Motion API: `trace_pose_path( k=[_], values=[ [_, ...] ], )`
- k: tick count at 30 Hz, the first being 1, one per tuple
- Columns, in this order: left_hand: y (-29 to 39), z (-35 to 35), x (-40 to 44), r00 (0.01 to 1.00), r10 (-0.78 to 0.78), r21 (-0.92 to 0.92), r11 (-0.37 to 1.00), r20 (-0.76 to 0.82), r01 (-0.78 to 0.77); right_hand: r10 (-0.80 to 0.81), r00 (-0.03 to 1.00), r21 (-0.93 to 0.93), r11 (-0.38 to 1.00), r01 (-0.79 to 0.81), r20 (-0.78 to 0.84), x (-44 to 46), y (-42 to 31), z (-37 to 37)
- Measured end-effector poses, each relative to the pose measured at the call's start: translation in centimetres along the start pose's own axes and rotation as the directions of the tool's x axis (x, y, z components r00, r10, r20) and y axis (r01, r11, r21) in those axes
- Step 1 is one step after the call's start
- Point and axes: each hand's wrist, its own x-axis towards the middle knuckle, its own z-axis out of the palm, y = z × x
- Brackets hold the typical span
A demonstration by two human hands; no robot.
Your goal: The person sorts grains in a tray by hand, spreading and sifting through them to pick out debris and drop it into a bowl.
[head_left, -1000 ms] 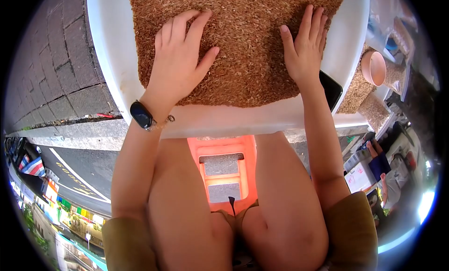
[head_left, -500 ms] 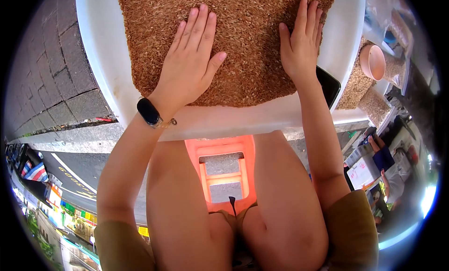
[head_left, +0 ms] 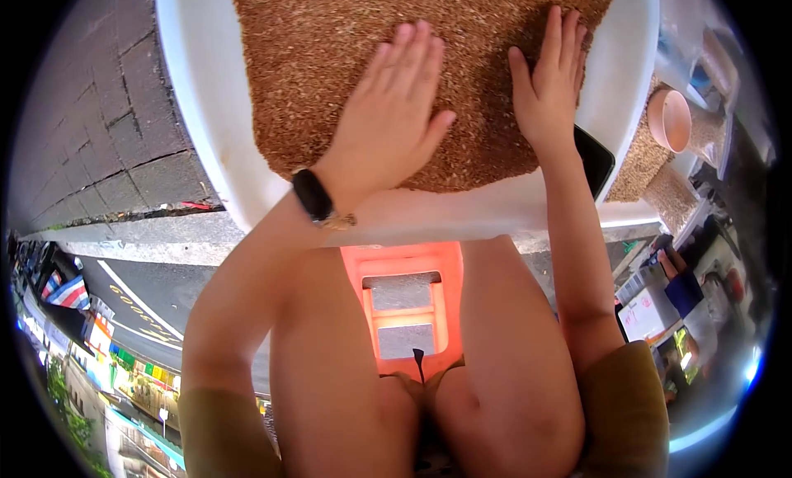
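A thick layer of reddish-brown grain (head_left: 330, 57) lies in a white tray (head_left: 198, 74) in front of me. My left hand (head_left: 392, 115) rests palm down on the grain near the middle, fingers stretched out and thumb apart. A dark-faced band (head_left: 312, 195) and a thin bracelet (head_left: 340, 222) circle that wrist. Toward the right edge of the layer, my right hand (head_left: 549, 86) lies on the grain with its fingers extended and its thumb spread. Neither hand grasps anything. Beside my right wrist, a black flat object like a phone (head_left: 596, 160) sits at the tray's side, partly hidden.
Paler grain (head_left: 635, 160) and a pink bowl (head_left: 668, 121) stand to the right, with clear bags (head_left: 716, 61) around them. An orange stool (head_left: 355, 263) shows between my legs. Paving (head_left: 99, 107) and a road (head_left: 157, 288) lie left. A person's arm (head_left: 672, 263) appears at right.
My left hand has slid right across the grain, toward the middle. My right hand keeps about the same place on the grain. The whole view has shifted slightly.
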Motion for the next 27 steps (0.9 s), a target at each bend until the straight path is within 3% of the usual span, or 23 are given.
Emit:
trace_pose_path(
  k=[6,11,14,17,20,23,27],
  values=[
    [4.1,3.0,2.3,0.987,0.161,-0.055,0.985,-0.018,-0.161,0.018,1.000,0.012,1.000,-0.018,0.001,0.2,0.0,0.0],
    [6.9,5.1,2.5,0.971,0.217,-0.116,0.967,-0.101,-0.229,0.057,0.988,0.337,0.941,-0.006,-0.143,1.0,0.0,-0.9],
    [7.1,5.8,2.6,0.960,0.258,-0.114,0.956,-0.112,-0.270,0.095,0.981,0.358,0.933,-0.029,-0.169,1.1,-0.2,-1.3],
    [7.5,5.7,2.4,0.963,0.266,-0.248,0.931,-0.036,-0.267,0.127,0.970,0.393,0.919,-0.037,-0.205,1.1,-0.4,-1.4],
    [8.0,5.9,2.4,0.970,0.229,-0.343,0.908,-0.079,-0.242,0.167,0.964,0.466,0.883,-0.052,-0.208,1.1,0.1,-1.4],
    [8.0,5.7,2.1,0.946,0.324,-0.422,0.857,-0.003,-0.295,0.285,0.937,0.640,0.763,-0.093,-0.204,1.4,0.4,-1.6],
    [8.2,5.2,2.3,0.922,0.380,-0.525,0.801,0.076,-0.287,0.185,0.968,0.482,0.873,-0.082,-0.170,1.5,0.9,-1.6]
  ],
)
